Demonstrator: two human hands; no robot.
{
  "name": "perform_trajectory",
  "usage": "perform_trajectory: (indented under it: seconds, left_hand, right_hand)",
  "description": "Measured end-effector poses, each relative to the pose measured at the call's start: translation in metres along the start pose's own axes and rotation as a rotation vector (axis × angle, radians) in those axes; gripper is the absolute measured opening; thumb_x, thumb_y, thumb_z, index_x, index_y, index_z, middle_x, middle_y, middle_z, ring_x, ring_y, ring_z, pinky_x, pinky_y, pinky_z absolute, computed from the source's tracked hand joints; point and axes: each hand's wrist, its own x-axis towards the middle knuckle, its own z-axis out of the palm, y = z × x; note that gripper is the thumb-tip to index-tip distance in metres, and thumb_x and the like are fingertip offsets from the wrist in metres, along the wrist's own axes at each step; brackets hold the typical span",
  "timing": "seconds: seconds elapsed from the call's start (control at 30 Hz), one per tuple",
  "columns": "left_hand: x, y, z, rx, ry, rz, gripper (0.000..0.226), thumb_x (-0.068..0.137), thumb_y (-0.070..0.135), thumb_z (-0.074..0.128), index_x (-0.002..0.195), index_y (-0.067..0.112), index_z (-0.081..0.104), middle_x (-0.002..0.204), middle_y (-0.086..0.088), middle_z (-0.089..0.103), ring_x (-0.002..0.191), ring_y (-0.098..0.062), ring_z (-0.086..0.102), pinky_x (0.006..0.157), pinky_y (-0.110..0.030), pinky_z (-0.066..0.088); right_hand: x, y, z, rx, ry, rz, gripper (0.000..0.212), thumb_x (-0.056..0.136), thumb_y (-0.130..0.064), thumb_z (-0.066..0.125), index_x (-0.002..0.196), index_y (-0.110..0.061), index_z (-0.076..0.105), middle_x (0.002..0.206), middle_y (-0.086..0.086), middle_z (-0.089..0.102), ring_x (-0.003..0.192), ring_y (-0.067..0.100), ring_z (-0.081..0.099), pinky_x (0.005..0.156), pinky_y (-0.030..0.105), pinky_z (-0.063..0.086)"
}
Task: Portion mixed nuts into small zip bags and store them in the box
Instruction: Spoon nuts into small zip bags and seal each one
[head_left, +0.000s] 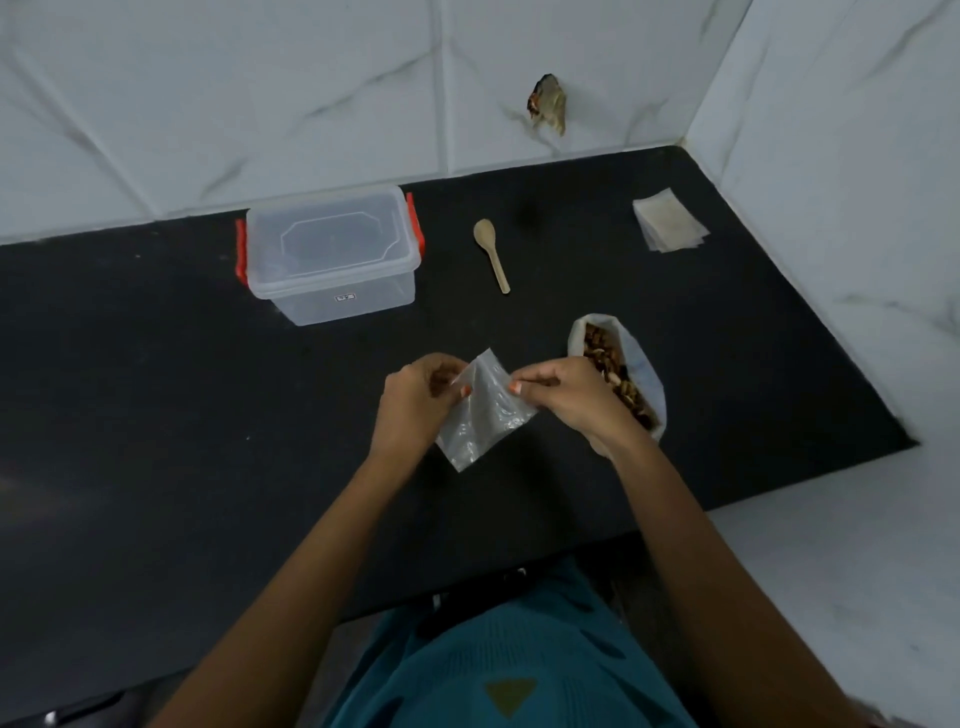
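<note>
A small clear zip bag (483, 415) hangs above the black counter (156, 415), empty as far as I can see. My left hand (415, 400) pinches its upper left edge and my right hand (566, 395) pinches its upper right edge. Just right of my right hand lies an open white bag of mixed nuts (623, 374), partly hidden by my wrist. A wooden spoon (491, 254) lies behind it. The clear storage box (332, 254) with red clips stands at the back left, its lid on. A stack of spare zip bags (670, 221) lies at the back right.
Marbled white walls close the counter at the back and on the right. A brown scrap (548, 104) sticks to the back wall. The counter's front edge runs just before my body.
</note>
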Motion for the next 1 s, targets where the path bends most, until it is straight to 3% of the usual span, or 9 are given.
perform_trajectory:
  seconds: [0.07,0.13,0.2,0.3,0.4,0.57,0.67,0.8,1.0]
  left_hand:
    - [-0.007,-0.005,0.002,0.072,0.118,0.068,0.038,0.08,0.007,0.068,0.116,0.013,0.058,0.116,-0.001,0.055,0.106,-0.007,0.052,0.085,-0.012,0.04]
    - [-0.015,-0.004,0.003,0.053,0.221,0.079,0.033,0.081,0.008,0.068,0.112,0.013,0.057,0.114,-0.002,0.054,0.103,-0.01,0.052,0.082,-0.014,0.042]
    - [-0.022,-0.002,0.005,-0.089,0.172,0.046,0.018,0.083,0.014,0.066,0.099,0.015,0.06,0.099,0.001,0.059,0.09,-0.009,0.059,0.071,-0.011,0.048]
    - [-0.03,0.004,0.009,-0.282,0.04,-0.056,0.007,0.084,0.022,0.066,0.088,0.019,0.061,0.084,0.003,0.065,0.079,-0.009,0.065,0.069,-0.016,0.053]
    - [-0.031,0.008,0.009,-0.38,-0.004,-0.115,0.002,0.085,0.016,0.064,0.083,0.017,0.063,0.079,0.0,0.067,0.072,-0.008,0.066,0.069,-0.019,0.055]
    - [-0.028,0.013,0.004,-0.561,-0.101,-0.167,0.009,0.085,0.004,0.061,0.083,0.012,0.066,0.079,-0.002,0.068,0.068,-0.003,0.068,0.061,-0.013,0.053]
    - [-0.027,0.015,0.007,-0.402,-0.081,-0.164,0.01,0.085,0.006,0.062,0.084,0.015,0.066,0.082,-0.001,0.067,0.071,-0.005,0.066,0.064,-0.015,0.054]
    - [-0.02,0.015,0.012,-0.067,0.028,-0.185,0.014,0.084,0.01,0.065,0.098,0.012,0.065,0.092,0.002,0.063,0.079,-0.005,0.061,0.064,-0.016,0.049]
    - [-0.014,0.018,0.019,0.018,0.077,-0.121,0.023,0.084,0.01,0.063,0.105,0.014,0.056,0.102,0.003,0.054,0.088,-0.007,0.055,0.062,-0.013,0.043]
  right_hand:
    - [-0.004,0.001,0.01,0.018,0.044,0.023,0.019,0.087,-0.013,0.06,0.105,-0.01,0.066,0.093,-0.003,0.064,0.084,0.003,0.058,0.076,0.015,0.047]
    - [-0.008,0.001,0.017,0.036,0.088,0.036,0.016,0.087,-0.015,0.062,0.101,-0.01,0.068,0.087,-0.005,0.064,0.085,0.005,0.058,0.072,0.015,0.046]
    - [-0.011,0.001,0.022,0.062,0.107,0.049,0.01,0.085,-0.017,0.064,0.093,-0.014,0.068,0.085,-0.007,0.064,0.085,0.006,0.059,0.069,0.014,0.045]
    - [-0.015,-0.001,0.028,0.116,0.104,0.045,0.005,0.08,-0.018,0.07,0.083,-0.016,0.068,0.081,-0.008,0.066,0.082,0.004,0.061,0.065,0.011,0.044]
    - [-0.018,0.0,0.031,0.117,0.079,0.051,0.008,0.079,-0.014,0.07,0.086,-0.01,0.068,0.079,-0.006,0.066,0.077,0.0,0.06,0.059,0.007,0.044]
    - [-0.018,0.002,0.024,0.178,0.019,0.04,0.004,0.08,-0.014,0.069,0.08,-0.012,0.066,0.082,0.001,0.067,0.079,0.007,0.062,0.067,0.015,0.048]
    - [-0.018,0.001,0.024,0.111,0.057,0.002,0.005,0.081,-0.013,0.068,0.077,-0.013,0.064,0.081,0.0,0.065,0.079,0.008,0.061,0.071,0.018,0.05]
    - [-0.013,0.002,0.021,-0.227,0.348,-0.202,0.006,0.081,-0.004,0.062,0.077,-0.007,0.06,0.081,0.008,0.065,0.075,0.015,0.061,0.064,0.016,0.046]
    - [-0.006,0.001,0.015,-0.377,0.261,-0.266,0.011,0.085,-0.005,0.06,0.094,-0.01,0.056,0.086,0.002,0.062,0.079,0.013,0.062,0.07,0.025,0.053]
